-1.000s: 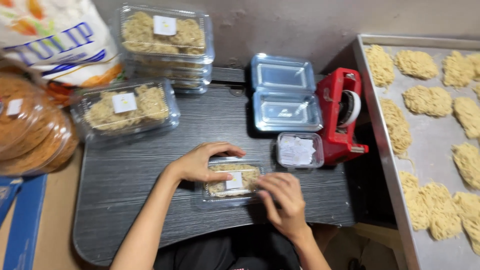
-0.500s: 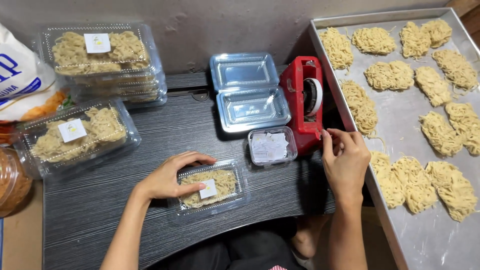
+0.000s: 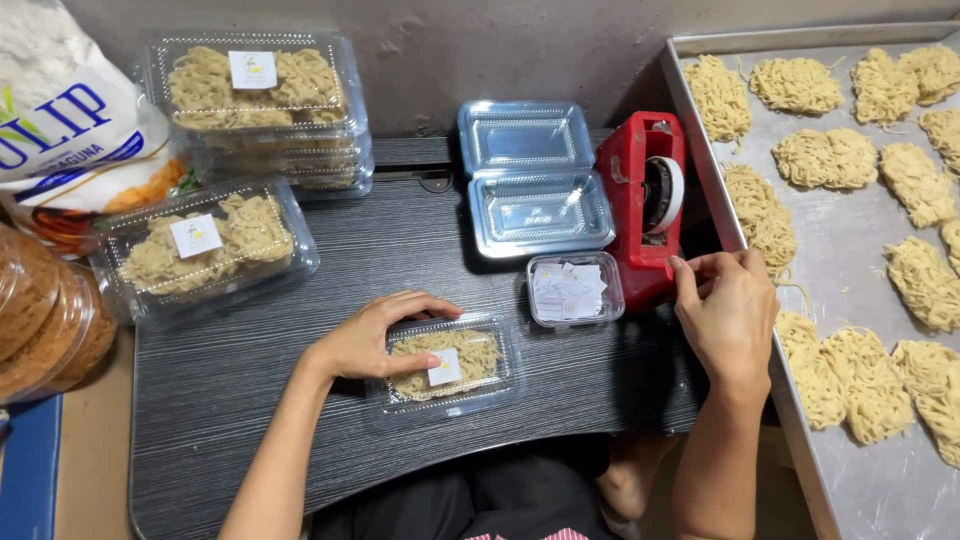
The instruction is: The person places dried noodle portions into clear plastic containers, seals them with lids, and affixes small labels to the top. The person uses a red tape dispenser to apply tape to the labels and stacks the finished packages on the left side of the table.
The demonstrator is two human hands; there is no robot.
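My left hand (image 3: 372, 336) rests on the left side of a small clear plastic box (image 3: 446, 365) filled with dry noodles and closed, with a white label on its lid. My right hand (image 3: 727, 313) is at the front of the red tape dispenser (image 3: 642, 205), fingers pinched together near its cutter; any tape between the fingertips is too thin to make out. A little clear tub of white labels (image 3: 571, 290) stands between the two hands.
An open empty clear box (image 3: 532, 180) lies behind the label tub. Filled, labelled noodle boxes sit at left (image 3: 204, 250) and stacked at the back (image 3: 258, 95). A metal tray (image 3: 860, 430) with several noodle nests is at right. A printed bag (image 3: 70, 140) is far left.
My right hand left the small noodle box and moved right to the tape dispenser. The left hand stayed on the box. The camera view shifted right.
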